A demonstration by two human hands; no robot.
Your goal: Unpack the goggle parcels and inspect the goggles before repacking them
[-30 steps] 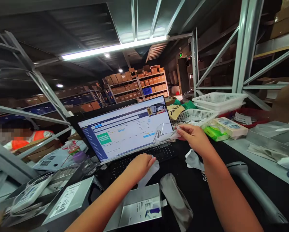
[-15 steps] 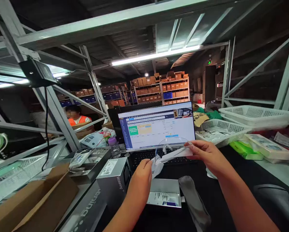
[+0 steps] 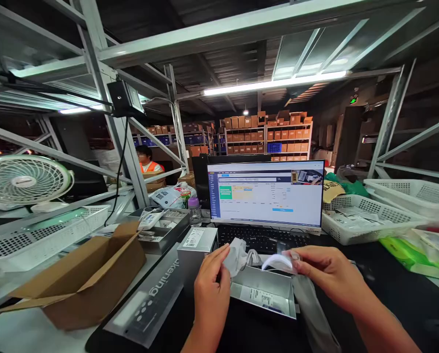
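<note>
My left hand (image 3: 212, 287) is raised in front of the keyboard, fingertips closed on the edge of crumpled white wrapping (image 3: 236, 257). My right hand (image 3: 328, 272) pinches the other end of the bundle at a clear plastic edge. Between the hands shows a pale curved band (image 3: 278, 262); its kind is hard to make out. Below them lies an open silver-grey box (image 3: 287, 294) with a printed label inside. A long grey pouch (image 3: 313, 309) lies to its right, partly under my right hand. An upright grey box (image 3: 197, 250) stands left of my left hand.
A monitor (image 3: 265, 196) and keyboard (image 3: 256, 236) stand behind. On the left are an open cardboard box (image 3: 94, 279), a clear printed sleeve (image 3: 146, 304) and a fan (image 3: 24, 180). White baskets (image 3: 370, 215) stand right. A person in an orange vest (image 3: 151, 166) is in the background.
My hands and the bundle have lowered toward the open box, and the curved band now shows near my right fingers. The view has swung left, bringing the fan into sight.
</note>
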